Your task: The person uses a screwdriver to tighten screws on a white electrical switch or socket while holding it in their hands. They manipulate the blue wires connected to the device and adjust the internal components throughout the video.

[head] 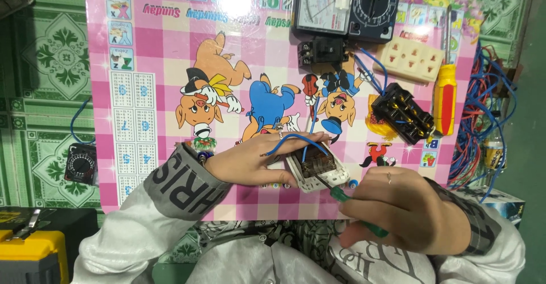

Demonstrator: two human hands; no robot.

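Two bare hands at work over a glossy pink checked cartoon mat (170,62). Left hand (250,161) laid flat and spread over the near end of a white plastic switch housing (317,170), fingers pressing it down against the mat, a ring on one finger and a bead bracelet (203,145) at the wrist. Right hand (401,204) curled shut around the green handle of a slim screwdriver (355,210), dark shaft slanting up and left, tip resting inside the open back of the housing. Housing thus lying between both hands, just beyond the right knuckles and touching the left fingertips, boxy with rounded corners, dark metal parts showing inside. Blue wire (296,139) arching out of it in a smooth loop over the left fingers.

Farther up the mat: black analogue multimeter (347,5) with a pale dial face, a small black breaker (322,50) just below it, a cream multi-hole socket strip (410,59), a black blocky terminal part (402,113), and a fat red-and-yellow screwdriver (445,99) lying upright beside it. Tangle of blue and red wires (483,107) off the right edge. Grey sleeves with dark lettered cuffs. Yellow case (28,255) at lower left, green patterned floor covering (51,62) beneath everything.
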